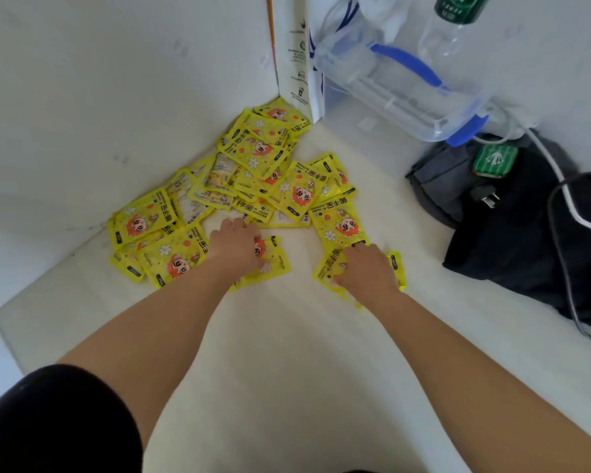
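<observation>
Several yellow hand-warmer packets with an orange cartoon face lie in a loose heap against the wall corner on a white surface. My left hand reaches into the near edge of the heap, its fingers and thumb curled round one packet. My right hand lies palm down over another packet to the right. Its fingers are curled over that packet and its thumb is at the near edge. Both forearms are bare and stretched forward.
A clear plastic container with blue handles and a green-capped bottle stand at the back right. A white paper bag leans in the corner. A dark bag with a cable and a green case lies to the right.
</observation>
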